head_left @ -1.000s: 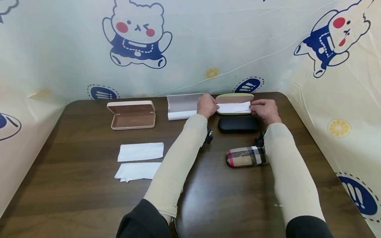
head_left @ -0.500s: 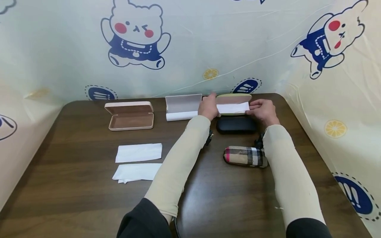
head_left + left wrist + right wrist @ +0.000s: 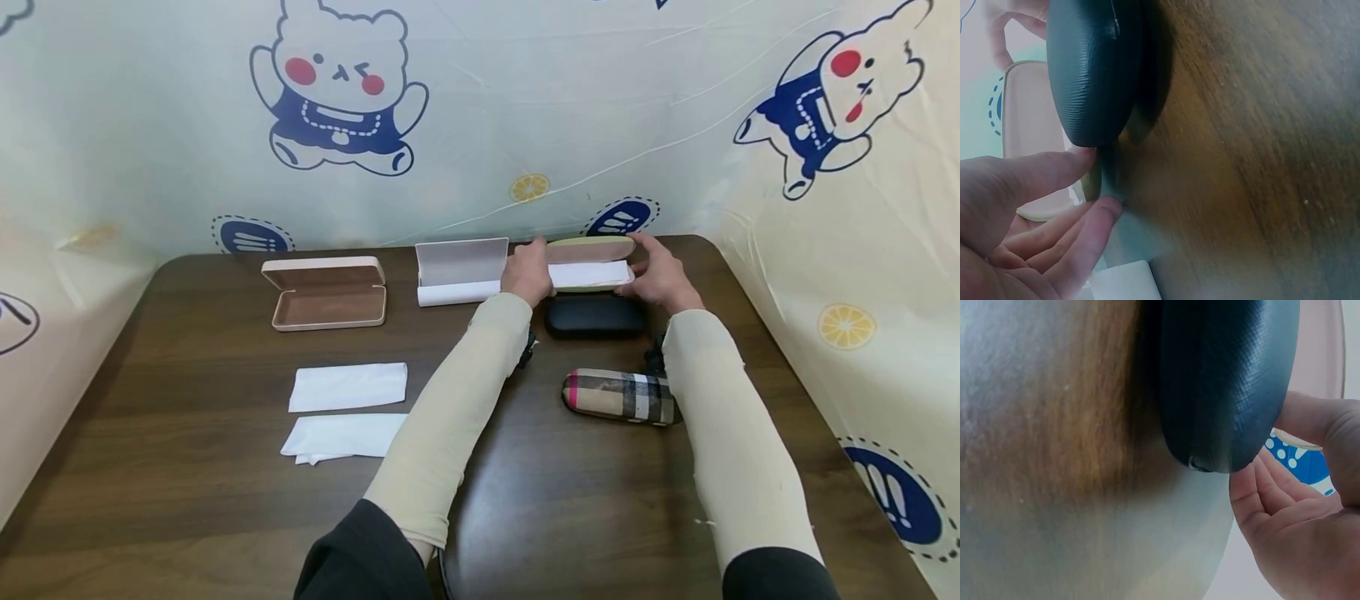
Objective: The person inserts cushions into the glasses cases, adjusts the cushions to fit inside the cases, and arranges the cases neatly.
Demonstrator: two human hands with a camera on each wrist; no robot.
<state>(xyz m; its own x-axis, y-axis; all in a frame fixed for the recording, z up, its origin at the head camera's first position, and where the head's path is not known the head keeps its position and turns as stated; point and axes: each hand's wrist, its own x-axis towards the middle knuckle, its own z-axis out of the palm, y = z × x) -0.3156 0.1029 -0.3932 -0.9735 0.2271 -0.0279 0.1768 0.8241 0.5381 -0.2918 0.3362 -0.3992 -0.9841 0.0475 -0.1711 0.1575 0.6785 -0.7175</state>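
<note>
An open green-edged glasses case (image 3: pixel 590 247) with a pink lining stands at the back of the table. Inside its base lies a folded white cloth (image 3: pixel 588 274). My left hand (image 3: pixel 528 271) grips the left end of this case, thumb on the near side and fingers around the end, as the left wrist view shows. At the right end, my right hand (image 3: pixel 660 277) spans the case, with a finger up by the lid's edge and the thumb lower at the base. Just in front sits a black glasses case (image 3: pixel 596 317), closed, partly blocking both wrist views.
Left of the green-edged case stands an open white case (image 3: pixel 459 293), and farther left an open pink-white case (image 3: pixel 330 312) with brown lining. Two folded white cloths (image 3: pixel 348 387) lie at centre left. A plaid case (image 3: pixel 618 395) lies beside the right forearm.
My right hand has left the cloth's right edge and spread, one finger rising to the lid. My left hand has shifted from the cloth to the case's left end. The cloth lies flatter inside.
</note>
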